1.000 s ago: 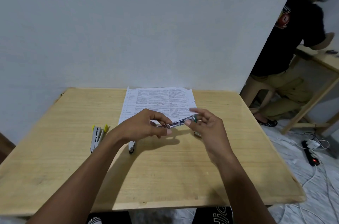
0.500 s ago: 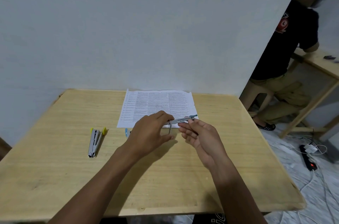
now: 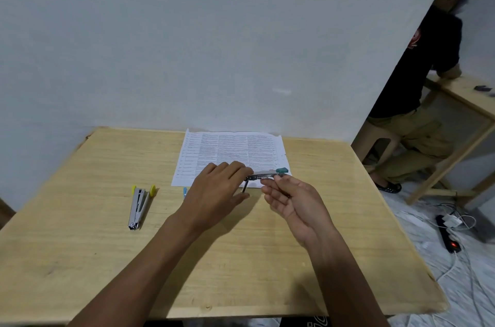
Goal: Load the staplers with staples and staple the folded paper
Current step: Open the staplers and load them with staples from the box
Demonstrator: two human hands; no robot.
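A small metal stapler with a teal tip [image 3: 267, 174] is held just above the near right corner of the printed paper [image 3: 230, 149]. My left hand [image 3: 219, 190] grips its left end, back of the hand up. My right hand [image 3: 292, 198], palm up, pinches the stapler's middle with its fingertips. A second stapler with yellow ends [image 3: 139, 203] lies open on the wooden table [image 3: 241, 259] to the left. A blue-tipped stapler [image 3: 184, 190] peeks out from behind my left hand, mostly hidden.
The table stands against a white wall. At the right, a person in a black shirt sits at another wooden table [image 3: 466, 96]. A power strip and cables [image 3: 450, 238] lie on the floor to the right.
Both hands moved forward with the teal stapler, from above the bare table to the paper's near edge. The right hand turned palm up. The view shifted slightly.
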